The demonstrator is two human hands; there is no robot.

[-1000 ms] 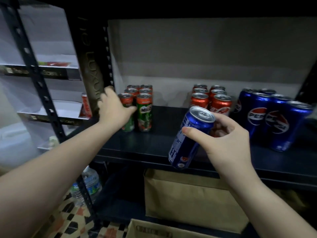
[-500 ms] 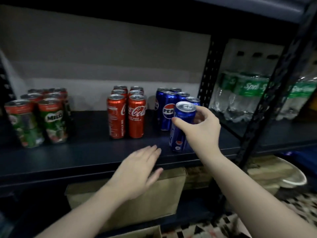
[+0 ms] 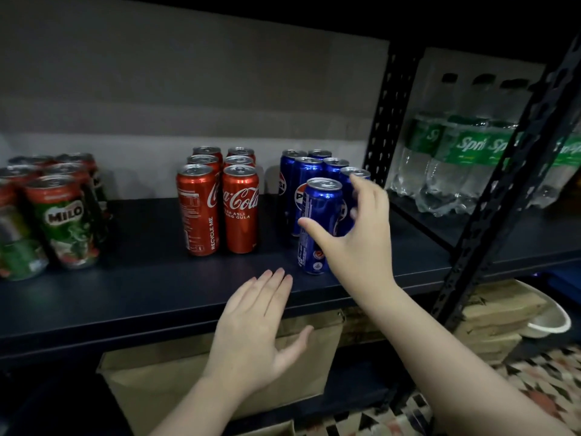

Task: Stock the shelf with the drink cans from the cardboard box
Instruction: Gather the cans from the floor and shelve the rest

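Note:
A blue Pepsi can (image 3: 322, 201) stands upright near the front of the dark shelf (image 3: 157, 287), just in front of a cluster of several more Pepsi cans (image 3: 306, 174). My right hand (image 3: 355, 243) is spread around the can. Its thumb lies across the can's front and its fingers stretch out behind it, loosened rather than gripping. My left hand (image 3: 257, 325) hovers flat and empty before the shelf's front edge. A brown cardboard box (image 3: 151, 385) sits on the level below.
Several red Coca-Cola cans (image 3: 240, 209) stand left of the Pepsi group, with Milo cans (image 3: 66, 221) at the far left. Black perforated posts (image 3: 386, 114) separate off Sprite bottles (image 3: 465, 158) on the right. A white bowl (image 3: 553, 322) rests on stacked cardboard lower right.
My right hand has set the blue can down on the shelf and its fingers have opened off it. My left hand stays flat near the shelf edge.

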